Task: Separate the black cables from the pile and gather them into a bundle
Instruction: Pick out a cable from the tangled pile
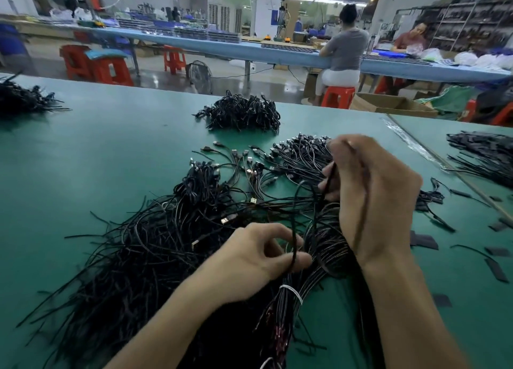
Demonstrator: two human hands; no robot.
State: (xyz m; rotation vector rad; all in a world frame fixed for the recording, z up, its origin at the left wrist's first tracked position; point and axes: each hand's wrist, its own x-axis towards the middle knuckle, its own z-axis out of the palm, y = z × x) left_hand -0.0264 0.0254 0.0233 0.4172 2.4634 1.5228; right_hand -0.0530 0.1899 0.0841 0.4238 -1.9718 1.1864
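A big loose pile of black cables (133, 252) spreads over the green table (111, 146) in front of me, its USB plugs fanned out toward the far side. My left hand (258, 255) pinches one black cable (293, 246) between thumb and fingertips at the pile's near right edge. My right hand (369, 191) is raised above the pile and grips a looped bundle of black cables (327, 246) that hangs below its palm. A white tie (291, 292) binds a sheaf of cables under my left wrist.
A finished heap of black cables (241, 113) lies farther back, another heap (22, 99) at the far left, and a third (485, 155) on the right. Small black strips (424, 242) are scattered right of my hands. People sit at a blue bench (249, 49) behind.
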